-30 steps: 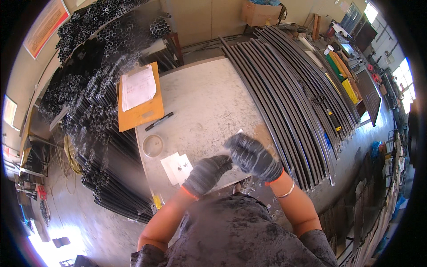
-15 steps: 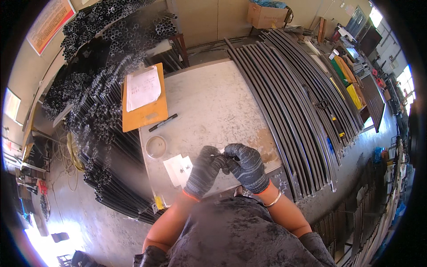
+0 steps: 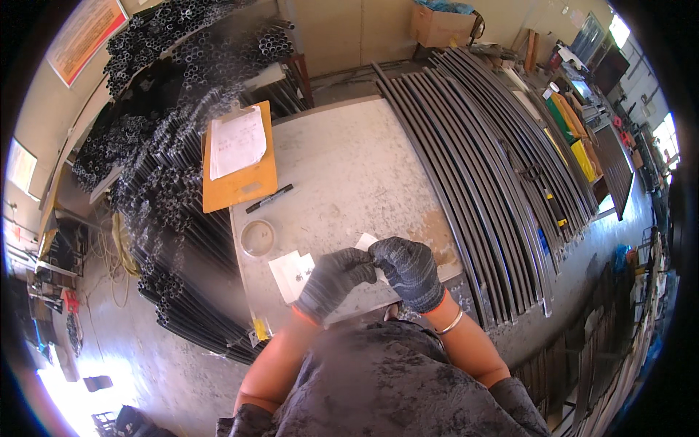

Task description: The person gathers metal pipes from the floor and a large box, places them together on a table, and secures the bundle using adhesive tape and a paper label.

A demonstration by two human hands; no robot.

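My left hand (image 3: pixel 336 282) and my right hand (image 3: pixel 409 273), both in dark grey knit gloves with orange cuffs, meet over the near edge of the pale worktable (image 3: pixel 335 167). Their fingers pinch together around a small white slip of paper (image 3: pixel 365 241). One corner of it pokes out above the fingertips, and more white shows below them; the rest is hidden by the gloves. Just left of my left hand lie white paper pieces (image 3: pixel 285 275) with small dark marks. Beyond these sit a round clear dish (image 3: pixel 258 238) and a black marker pen (image 3: pixel 269 198).
An orange clipboard (image 3: pixel 240 191) with a written sheet (image 3: pixel 237 146) lies at the table's far left. Stacked dark metal tubes (image 3: pixel 156 171) rise along the left. Long metal bars (image 3: pixel 466 175) lie side by side on the right. A cardboard box (image 3: pixel 440 28) stands at the back.
My hands have shifted apart slightly, the left one turning and moving a little left. The white slip between them now shows more plainly.
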